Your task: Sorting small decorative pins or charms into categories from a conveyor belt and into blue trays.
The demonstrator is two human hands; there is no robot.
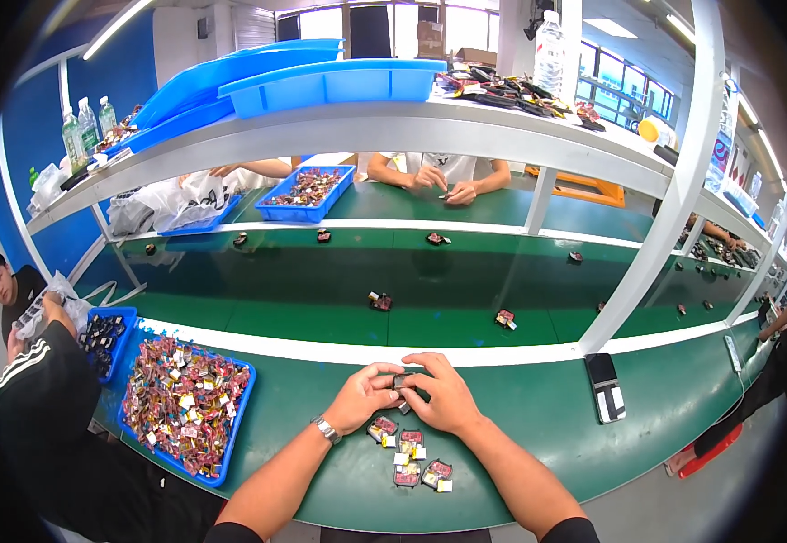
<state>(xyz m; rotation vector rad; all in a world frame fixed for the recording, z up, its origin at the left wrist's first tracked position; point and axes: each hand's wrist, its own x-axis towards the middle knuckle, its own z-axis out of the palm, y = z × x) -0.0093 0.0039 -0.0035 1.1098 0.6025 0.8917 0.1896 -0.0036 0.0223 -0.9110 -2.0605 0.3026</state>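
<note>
My left hand point(363, 399), with a metal-banded watch on its wrist, and my right hand point(446, 395) meet above the green bench point(321, 489). Between their fingertips they grip a small dark plastic casing point(400, 382); the fingers cover part of it. Just below the hands lie several black casings fitted with red circuit boards point(437, 474) and white and yellow pieces. To the left of my forearm stands a blue tray point(248, 398), heaped with loose red circuit boards point(185, 403) with wires and white parts.
Beyond a white rail, a green conveyor point(321, 317) carries scattered small assemblies point(505, 319). A black-and-white device point(604, 389) lies right of my hands, near a slanted white post point(656, 190). An overhead shelf holds blue trays point(330, 83). Other people work opposite and at the left.
</note>
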